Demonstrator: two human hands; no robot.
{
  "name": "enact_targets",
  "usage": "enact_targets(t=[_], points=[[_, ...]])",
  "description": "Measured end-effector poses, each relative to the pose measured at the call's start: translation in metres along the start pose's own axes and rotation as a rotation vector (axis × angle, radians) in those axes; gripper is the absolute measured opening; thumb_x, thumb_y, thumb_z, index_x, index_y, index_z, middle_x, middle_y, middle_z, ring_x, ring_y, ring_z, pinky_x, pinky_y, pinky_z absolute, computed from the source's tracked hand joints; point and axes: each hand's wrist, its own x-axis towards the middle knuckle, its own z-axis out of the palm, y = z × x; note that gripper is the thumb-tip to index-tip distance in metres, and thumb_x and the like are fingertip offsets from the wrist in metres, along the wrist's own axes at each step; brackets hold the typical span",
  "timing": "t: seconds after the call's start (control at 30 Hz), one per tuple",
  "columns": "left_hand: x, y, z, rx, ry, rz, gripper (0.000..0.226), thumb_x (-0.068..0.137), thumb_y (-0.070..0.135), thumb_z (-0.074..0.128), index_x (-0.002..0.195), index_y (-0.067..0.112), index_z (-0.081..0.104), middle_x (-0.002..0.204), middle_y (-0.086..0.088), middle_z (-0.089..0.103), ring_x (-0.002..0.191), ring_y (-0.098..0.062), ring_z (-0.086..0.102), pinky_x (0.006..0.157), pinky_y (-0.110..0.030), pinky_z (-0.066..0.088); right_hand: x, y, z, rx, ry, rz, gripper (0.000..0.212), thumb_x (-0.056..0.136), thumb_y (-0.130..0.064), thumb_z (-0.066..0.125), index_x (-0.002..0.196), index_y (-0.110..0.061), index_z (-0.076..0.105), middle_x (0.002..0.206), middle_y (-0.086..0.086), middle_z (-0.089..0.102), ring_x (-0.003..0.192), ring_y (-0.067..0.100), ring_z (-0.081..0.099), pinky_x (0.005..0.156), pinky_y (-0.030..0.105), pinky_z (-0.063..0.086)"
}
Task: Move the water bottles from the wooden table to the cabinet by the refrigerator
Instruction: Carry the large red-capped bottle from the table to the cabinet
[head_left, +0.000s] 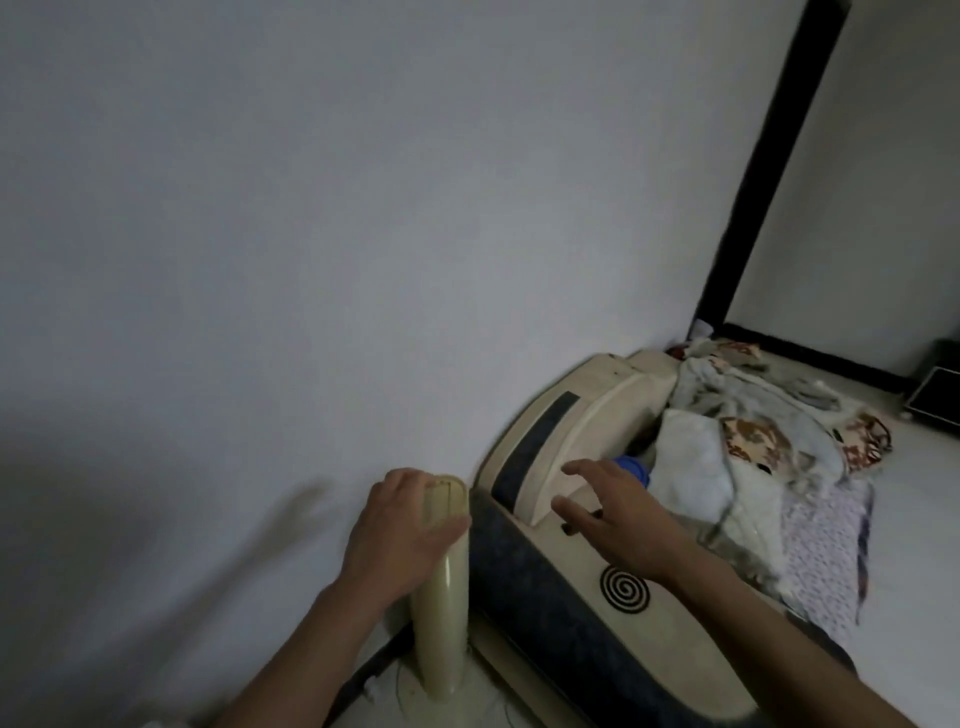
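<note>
No water bottle, wooden table, cabinet or refrigerator shows in the head view. My left hand (402, 525) is closed around the top of a tall cream-coloured post (441, 613) that stands on the floor by the wall. My right hand (613, 512) hovers open, fingers spread, over the cream and dark blue padded furniture (550, 587) on the floor. A small blue thing (635, 466) peeks out just past my right fingers; I cannot tell what it is.
A pile of cloths and patterned blankets (753, 452) lies on the furniture's right side. A white wall (311, 260) fills the left. A black vertical strip (769, 171) marks the room corner. A dark box (935, 389) sits at the far right on the pale floor.
</note>
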Motion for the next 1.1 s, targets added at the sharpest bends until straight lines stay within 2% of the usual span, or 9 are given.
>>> enact_targets(t=[0.13, 0.2, 0.3, 0.6, 0.77, 0.97, 1.1], points=[[0.001, 0.048, 0.028, 0.055, -0.046, 0.048, 0.059, 0.080, 0.061, 0.068, 0.128, 0.029, 0.053, 0.128, 0.009, 0.051, 0.112, -0.012, 0.049, 0.095, -0.036, 0.049, -0.034, 0.057, -0.023, -0.011, 0.014, 0.068, 0.056, 0.094, -0.055, 0.052, 0.142, -0.027, 0.044, 0.145, 0.001, 0.045, 0.131, 0.022, 0.043, 0.107, 0.037, 0.040], [0.000, 0.070, 0.044, 0.072, -0.079, 0.081, 0.059, 0.082, 0.059, 0.067, 0.130, 0.028, 0.052, 0.131, 0.009, 0.051, 0.114, -0.011, 0.048, 0.098, -0.033, 0.047, -0.053, 0.081, -0.031, 0.005, 0.022, 0.095, 0.055, 0.094, -0.055, 0.052, 0.142, -0.029, 0.044, 0.147, 0.000, 0.043, 0.131, 0.020, 0.043, 0.108, 0.036, 0.038], [0.000, 0.099, 0.068, 0.072, -0.124, 0.157, 0.058, 0.084, 0.059, 0.065, 0.131, 0.029, 0.051, 0.131, 0.011, 0.049, 0.110, -0.004, 0.043, 0.093, -0.024, 0.041, -0.078, 0.112, -0.040, 0.020, 0.053, 0.160, 0.055, 0.095, -0.054, 0.052, 0.143, -0.029, 0.042, 0.148, 0.000, 0.041, 0.134, 0.019, 0.040, 0.110, 0.036, 0.037], [0.025, 0.189, 0.142, 0.037, -0.349, 0.414, 0.064, 0.079, 0.056, 0.071, 0.132, 0.029, 0.048, 0.134, 0.012, 0.043, 0.118, -0.009, 0.045, 0.096, -0.030, 0.046, -0.151, 0.165, -0.078, -0.017, 0.199, 0.470, 0.058, 0.091, -0.056, 0.056, 0.142, -0.032, 0.042, 0.146, -0.001, 0.045, 0.129, 0.020, 0.044, 0.106, 0.038, 0.042], [0.034, 0.227, 0.178, -0.014, -0.471, 0.627, 0.063, 0.081, 0.060, 0.064, 0.134, 0.030, 0.047, 0.137, 0.011, 0.043, 0.124, -0.013, 0.044, 0.099, -0.030, 0.043, -0.200, 0.161, -0.091, -0.051, 0.339, 0.741, 0.056, 0.090, -0.059, 0.053, 0.141, -0.037, 0.042, 0.153, -0.006, 0.040, 0.135, 0.019, 0.042, 0.108, 0.038, 0.043], [0.019, 0.242, 0.211, -0.113, -0.645, 0.802, 0.059, 0.083, 0.058, 0.065, 0.132, 0.030, 0.049, 0.135, 0.011, 0.044, 0.125, -0.014, 0.045, 0.099, -0.030, 0.042, -0.255, 0.122, -0.075, -0.063, 0.490, 1.019, 0.054, 0.091, -0.054, 0.056, 0.140, -0.033, 0.045, 0.150, -0.005, 0.044, 0.120, 0.016, 0.055, 0.100, 0.032, 0.049], [-0.002, 0.256, 0.220, -0.144, -0.753, 0.915, 0.058, 0.085, 0.055, 0.065, 0.134, 0.028, 0.049, 0.138, 0.007, 0.044, 0.127, -0.016, 0.043, 0.102, -0.032, 0.043, -0.290, 0.090, -0.063, -0.089, 0.559, 1.137, 0.053, 0.093, -0.054, 0.055, 0.141, -0.033, 0.044, 0.148, -0.008, 0.044, 0.120, 0.013, 0.053, 0.098, 0.027, 0.046]])
